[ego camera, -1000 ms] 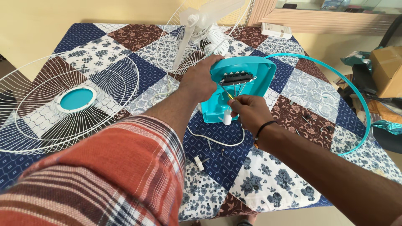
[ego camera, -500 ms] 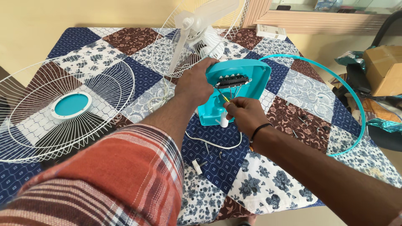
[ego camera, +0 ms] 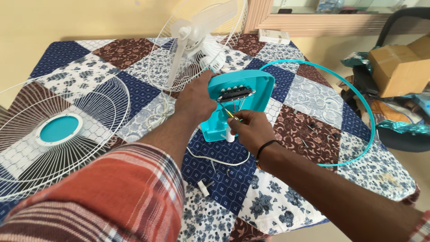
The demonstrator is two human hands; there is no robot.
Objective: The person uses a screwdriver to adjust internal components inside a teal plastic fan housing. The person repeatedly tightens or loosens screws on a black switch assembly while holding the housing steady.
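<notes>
The surface [ego camera: 134, 54] was covered with a patchwork cloth of blue, brown and white floral squares; a yellow wall was seen behind it, and a wooden frame at the far right corner. A cardboard box [ego camera: 401, 65] was seen off the right edge, among teal wrapping; its contents could not be told. A white wire fan guard [ego camera: 58, 134] with a teal centre disc was laid at the left edge. A white fan motor with blades [ego camera: 197, 36] was set near the far edge. A teal ring [ego camera: 354, 96] was curved along the right side, with small dark screws [ego camera: 313, 130] scattered inside it. A white cord [ego camera: 215, 159] and plug [ego camera: 204, 187] were laid near the front edge.

The teal fan base [ego camera: 244, 96] was held tilted near the middle of the surface. The left hand [ego camera: 195, 98] was closed around its left side, the grip wrapped on the housing. The right hand [ego camera: 251, 127] was kept just below it, the grip pinched on a thin yellow-handled screwdriver [ego camera: 231, 114], whose tip was pointed at the dark switch strip on the base.
</notes>
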